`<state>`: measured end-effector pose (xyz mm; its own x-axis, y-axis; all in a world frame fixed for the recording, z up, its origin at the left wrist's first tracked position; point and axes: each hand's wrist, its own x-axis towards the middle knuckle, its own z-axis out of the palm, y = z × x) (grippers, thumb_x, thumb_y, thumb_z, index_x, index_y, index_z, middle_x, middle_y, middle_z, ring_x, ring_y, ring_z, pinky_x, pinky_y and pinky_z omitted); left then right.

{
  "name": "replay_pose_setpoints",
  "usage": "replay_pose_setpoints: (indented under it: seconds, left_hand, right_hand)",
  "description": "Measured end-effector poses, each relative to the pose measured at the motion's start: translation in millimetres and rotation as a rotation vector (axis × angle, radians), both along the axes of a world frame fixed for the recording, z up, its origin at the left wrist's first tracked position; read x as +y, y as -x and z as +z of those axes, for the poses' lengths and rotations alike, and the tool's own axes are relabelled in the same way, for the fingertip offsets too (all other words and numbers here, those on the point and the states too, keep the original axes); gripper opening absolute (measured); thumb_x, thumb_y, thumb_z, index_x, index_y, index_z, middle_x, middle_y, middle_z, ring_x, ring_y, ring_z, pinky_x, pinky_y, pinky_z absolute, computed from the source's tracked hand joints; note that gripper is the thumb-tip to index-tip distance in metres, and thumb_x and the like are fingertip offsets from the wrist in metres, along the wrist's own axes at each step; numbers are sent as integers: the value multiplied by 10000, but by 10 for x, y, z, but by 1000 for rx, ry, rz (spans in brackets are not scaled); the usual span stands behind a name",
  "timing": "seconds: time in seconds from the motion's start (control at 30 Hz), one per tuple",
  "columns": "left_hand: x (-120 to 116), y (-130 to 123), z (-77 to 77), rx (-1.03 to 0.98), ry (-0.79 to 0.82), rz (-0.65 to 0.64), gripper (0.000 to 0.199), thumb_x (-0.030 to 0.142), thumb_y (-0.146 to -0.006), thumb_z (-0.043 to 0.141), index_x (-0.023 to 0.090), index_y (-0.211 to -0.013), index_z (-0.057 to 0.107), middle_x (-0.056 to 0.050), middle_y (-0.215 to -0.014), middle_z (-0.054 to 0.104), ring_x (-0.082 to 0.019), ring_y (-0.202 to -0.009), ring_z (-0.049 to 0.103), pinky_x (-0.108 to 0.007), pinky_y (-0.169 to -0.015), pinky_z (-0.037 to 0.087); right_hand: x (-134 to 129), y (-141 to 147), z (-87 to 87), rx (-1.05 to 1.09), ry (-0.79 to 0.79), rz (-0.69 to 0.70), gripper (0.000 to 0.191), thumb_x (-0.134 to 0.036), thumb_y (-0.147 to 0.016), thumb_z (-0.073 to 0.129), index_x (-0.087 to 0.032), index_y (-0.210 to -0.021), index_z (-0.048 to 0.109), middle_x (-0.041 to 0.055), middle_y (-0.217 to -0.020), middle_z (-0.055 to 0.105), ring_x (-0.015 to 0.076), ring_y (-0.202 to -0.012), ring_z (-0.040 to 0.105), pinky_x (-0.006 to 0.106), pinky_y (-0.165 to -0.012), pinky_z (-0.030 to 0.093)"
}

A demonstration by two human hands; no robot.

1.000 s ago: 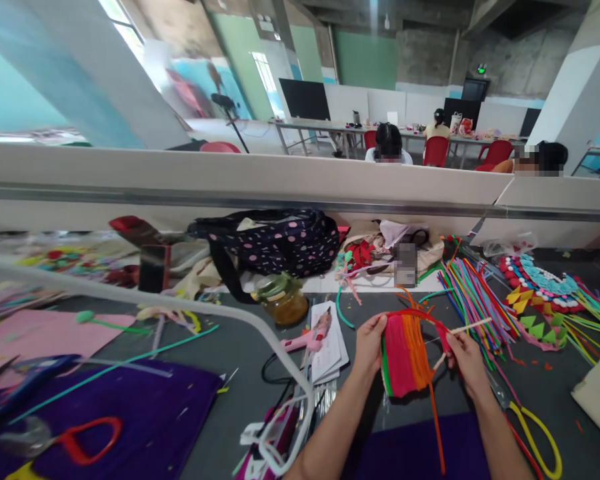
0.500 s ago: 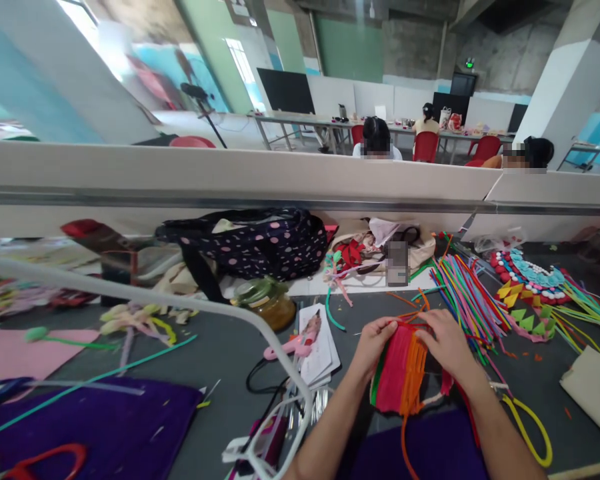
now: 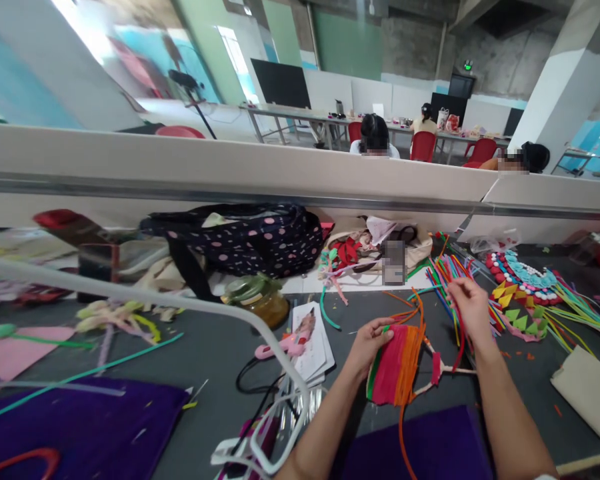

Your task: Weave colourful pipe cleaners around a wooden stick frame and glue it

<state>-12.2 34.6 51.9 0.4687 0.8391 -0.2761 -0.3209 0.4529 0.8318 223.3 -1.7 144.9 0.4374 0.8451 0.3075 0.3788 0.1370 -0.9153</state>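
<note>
My left hand (image 3: pixel 369 348) pinches the upper left edge of a striped panel (image 3: pixel 394 365), with bands of green, pink and orange strands wound side by side. From its right side a pale wrapped frame (image 3: pixel 445 368) sticks out, with a short pink wrapping on it. An orange strand (image 3: pixel 404 440) hangs from the panel's lower edge, and more orange strands (image 3: pixel 420 308) stick up at its top. My right hand (image 3: pixel 471 308) is raised to the right, closed on a red chenille stem (image 3: pixel 462 333) that dangles below it. Behind that hand lies a bundle of coloured chenille stems (image 3: pixel 437 283).
A pink glue gun (image 3: pixel 293 345) rests on white paper beside a glass jar (image 3: pixel 257 300). A white metal bar (image 3: pixel 180 293) crosses the left foreground. At the back are a dotted bag (image 3: pixel 250 240) and a low partition (image 3: pixel 280 163); a beaded collar (image 3: pixel 523 277) lies right.
My right hand has left the panel's top and moved right with the red stem, uncovering the pale frame. My left hand still holds the panel. The view has shifted slightly.
</note>
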Motion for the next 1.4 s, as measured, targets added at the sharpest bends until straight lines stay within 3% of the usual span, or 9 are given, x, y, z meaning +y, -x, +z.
replay_pose_setpoints:
  seconds: [0.13,0.27,0.43,0.67,0.87,0.97,1.03,1.1,1.4]
  left_hand:
    - [15,9,-42,13,15,65,415,305,-557,827,141,-902,664,-34,-718,713,-144,-591,636,-249,-611,476]
    - [26,0,-53,2,30,64,411,311,-549,830,136,-886,673,-33,-703,711,-145,-593,636,-240,-592,470]
    - [25,0,-31,-4,44,52,380,314,-560,827,129,-854,675,-41,-696,712,-149,-596,640,-246,-600,473]
    - [-25,-13,82,-43,55,28,382,313,-567,825,133,-868,675,-47,-709,712,-147,-594,636,-245,-597,464]
    - [-78,-18,218,-3,-39,22,375,304,-578,820,154,-896,691,-27,-729,709,-126,-608,619,-221,-609,439]
    - [-110,-17,297,12,-89,37,342,311,-592,811,153,-874,700,-25,-715,702,-123,-611,605,-217,-608,429]
    - [-131,-18,340,14,-116,44,328,316,-597,806,156,-865,705,-26,-726,701,-124,-617,598,-220,-613,428]
    - [-149,-19,369,17,-152,60,308,313,-601,803,159,-851,709,-25,-744,701,-124,-632,594,-221,-623,428]
    - [-178,-34,349,92,-255,119,258,308,-622,785,164,-828,727,-61,-875,714,-181,-769,620,-269,-718,458]
  right_hand:
    - [288,-627,114,-256,-35,-207,295,-455,-817,539,-176,-816,635,-1,-610,606,143,-512,533,246,-519,411]
    - [612,-1025,-93,-550,271,-265,250,-416,-773,583,-183,-704,638,22,-609,638,163,-544,551,256,-547,385]
    - [671,-1190,-339,-642,350,-331,225,-366,-749,610,-185,-625,655,42,-610,636,187,-597,552,267,-567,338]
    - [656,-1218,-228,-730,267,-427,315,-310,-863,445,-142,-924,705,133,-870,675,230,-798,578,304,-688,373]
    - [612,-853,-45,-568,-125,-443,345,-293,-903,391,-134,-1091,632,109,-911,684,228,-878,604,335,-809,424]
    - [385,-409,-31,-404,-165,-119,251,-332,-898,467,-184,-975,654,41,-780,676,194,-774,619,307,-755,460]
    - [185,-103,-58,-375,-121,170,184,-322,-879,528,-209,-890,673,33,-842,674,181,-800,616,295,-747,468]
    - [-8,140,-96,-425,-70,320,162,-295,-879,546,-231,-885,694,30,-848,651,176,-827,599,295,-742,462]
    - [-289,478,-205,-546,-106,280,152,-240,-874,572,-256,-915,718,32,-747,607,184,-781,535,327,-703,441]
